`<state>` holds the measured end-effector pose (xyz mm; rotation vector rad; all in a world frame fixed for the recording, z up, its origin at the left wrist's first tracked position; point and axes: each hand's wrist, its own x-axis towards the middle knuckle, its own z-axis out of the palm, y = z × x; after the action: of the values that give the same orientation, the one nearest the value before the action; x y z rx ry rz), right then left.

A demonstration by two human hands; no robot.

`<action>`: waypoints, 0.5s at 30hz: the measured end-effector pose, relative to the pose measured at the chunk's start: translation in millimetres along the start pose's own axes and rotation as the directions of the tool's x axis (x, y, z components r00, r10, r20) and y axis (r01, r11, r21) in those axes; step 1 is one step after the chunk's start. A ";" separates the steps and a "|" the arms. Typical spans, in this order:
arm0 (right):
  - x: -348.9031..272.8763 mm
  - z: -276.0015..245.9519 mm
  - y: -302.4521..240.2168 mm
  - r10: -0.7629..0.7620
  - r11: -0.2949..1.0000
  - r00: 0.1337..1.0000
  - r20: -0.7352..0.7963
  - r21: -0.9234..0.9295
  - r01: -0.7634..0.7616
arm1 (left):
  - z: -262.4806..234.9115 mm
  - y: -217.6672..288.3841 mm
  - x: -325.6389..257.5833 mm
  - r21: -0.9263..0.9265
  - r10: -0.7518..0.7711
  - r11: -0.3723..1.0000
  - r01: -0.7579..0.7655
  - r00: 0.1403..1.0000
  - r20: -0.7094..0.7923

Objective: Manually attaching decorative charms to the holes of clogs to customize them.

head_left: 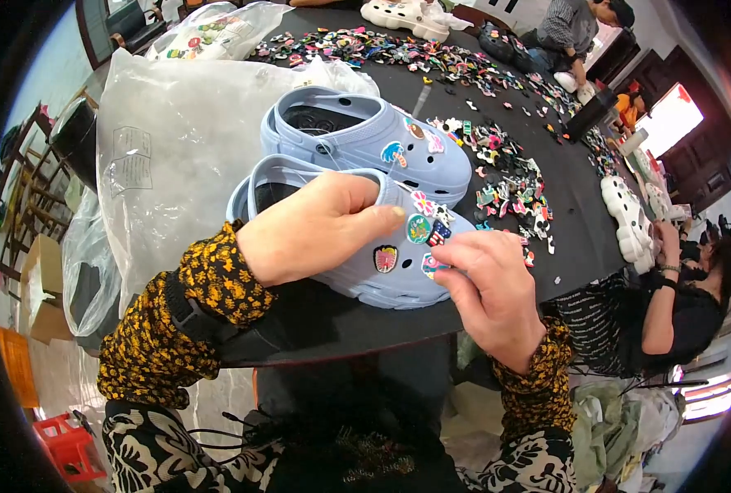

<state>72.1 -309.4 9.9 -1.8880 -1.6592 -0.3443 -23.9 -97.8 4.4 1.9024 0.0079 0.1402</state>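
Two light blue clogs lie side by side on the black table. My left hand (pixel 320 226) grips the near clog (pixel 345 275), its fingers tucked into the foot opening and its thumb along the upper. At that clog's toe, my right hand (pixel 493 287) has thumb and forefinger closed on a pink and teal shoe charm (pixel 431 264); the fingertips partly cover it. Around it on the upper sit a round green charm (pixel 418 229), a flag-patterned charm (pixel 438 233), a pink flower charm (pixel 422 202) and a pink butterfly-like charm (pixel 385 259). The far clog (pixel 365 131) also carries several charms.
Loose charms (pixel 509 177) are scattered right of the clogs, with a long heap (pixel 382 48) beyond. A clear plastic bag (pixel 176 123) covers the table's left. White clogs (pixel 626 222) lie at the right edge, where a person (pixel 669 304) sits close by. Another person (pixel 567 37) works farther back.
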 end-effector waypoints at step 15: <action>-5.2 0.1 0.4 -0.085 0.990 0.996 -0.011 -0.112 0.083 | 9.9 -5.9 -2.1 0.188 0.152 0.974 -0.125 0.978 -0.139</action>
<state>71.4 -313.6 6.9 -1.8935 -1.7448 -0.4943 -24.6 -105.2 -4.5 2.0668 -0.0092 0.3920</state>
